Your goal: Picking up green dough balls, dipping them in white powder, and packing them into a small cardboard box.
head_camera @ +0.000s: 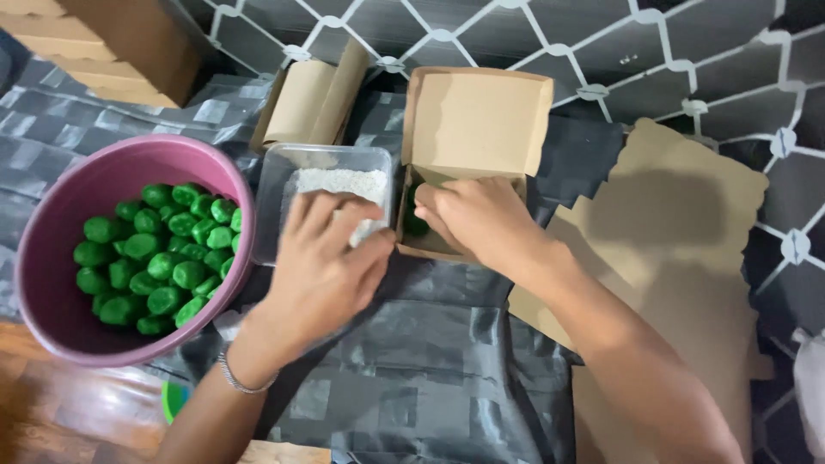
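Green balls [159,258] fill the pink bowl [51,258] at near left. Right of it, the left hand [322,271] rests half-curled over a clear tub [275,185] of white shreds. The right hand [477,219] pinches one green ball inside the open cardboard box [477,120].

Both hands [322,266] [477,219] forward, fingers curled.

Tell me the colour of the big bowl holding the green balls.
Pink-purple bowl, seen best in the head view.
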